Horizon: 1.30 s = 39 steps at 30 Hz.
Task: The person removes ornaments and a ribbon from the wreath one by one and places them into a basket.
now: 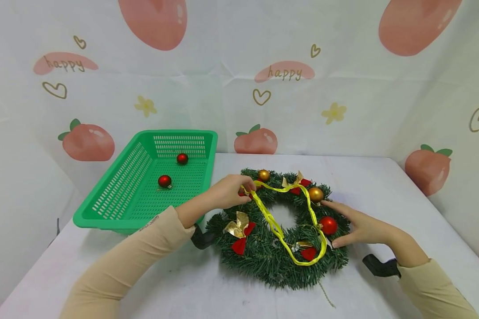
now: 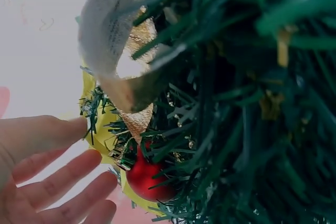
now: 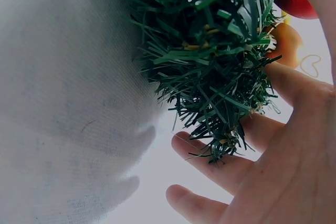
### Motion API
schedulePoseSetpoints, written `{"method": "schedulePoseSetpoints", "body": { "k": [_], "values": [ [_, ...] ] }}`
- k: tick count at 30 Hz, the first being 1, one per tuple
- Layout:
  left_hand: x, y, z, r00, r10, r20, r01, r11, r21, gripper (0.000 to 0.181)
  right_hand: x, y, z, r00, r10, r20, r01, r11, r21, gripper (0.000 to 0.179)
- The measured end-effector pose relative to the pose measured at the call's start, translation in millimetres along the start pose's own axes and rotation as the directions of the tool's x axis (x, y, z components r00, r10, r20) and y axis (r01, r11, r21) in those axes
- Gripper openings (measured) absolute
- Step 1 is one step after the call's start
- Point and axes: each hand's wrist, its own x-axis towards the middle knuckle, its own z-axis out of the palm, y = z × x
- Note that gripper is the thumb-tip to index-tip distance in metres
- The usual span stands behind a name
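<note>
A round green artificial wreath (image 1: 263, 261) lies flat, trimmed with red balls (image 1: 328, 226), gold balls (image 1: 316, 195) and bows with gold tops and red tails (image 1: 238, 230). Across it runs a loop of yellow ribbon (image 1: 269, 217). At the wreath's upper left, my left hand (image 1: 230, 191) pinches the ribbon; the exact contact of its fingertips is partly hidden. In the left wrist view, a red ball (image 2: 149, 179) hangs close by its fingers. My right hand (image 1: 361, 227) touches the wreath's right edge with fingers spread, some partly behind the greenery (image 3: 220, 93) in the right wrist view.
A green plastic basket (image 1: 213, 150) stands at the left, with two red balls (image 1: 165, 181) inside. Everything rests on a white-covered table (image 1: 359, 177). Behind rises a fruit-printed cloth (image 1: 219, 102). A thin cord (image 1: 326, 296) sticks out from the wreath's front edge.
</note>
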Motion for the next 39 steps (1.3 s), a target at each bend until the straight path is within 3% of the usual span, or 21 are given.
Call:
{"method": "schedulePoseSetpoints", "body": {
  "k": [11, 23, 30, 39],
  "values": [
    [5.3, -2.2, 0.8, 0.994, -0.077, 0.078, 0.073, 0.996, 0.053, 0.028, -1.6, -1, 0, 1.0, -0.001, 0.002, 0.001, 1.0, 0.007, 0.096],
    [10.9, -10.3, 0.5, 0.982, -0.086, 0.167, 0.07, 0.992, 0.102, 0.031, -1.5, -1, 0, 1.0, 0.001, -0.001, -0.001, 1.0, 0.013, 0.096],
    [11.5, -11.4, -0.6, 0.984, -0.088, 0.153, 0.076, 0.994, 0.085, 0.031, -1.4, -1, 0, 1.0, 0.003, 0.0, -0.003, 1.0, 0.01, 0.096],
    [6.1, -12.2, -9.2, 0.995, -0.064, 0.078, 0.062, 0.998, 0.032, 0.031, -0.9, -1, -1, 1.0, 0.006, 0.0, -0.006, 1.0, 0.004, 0.096]
  ]
}}
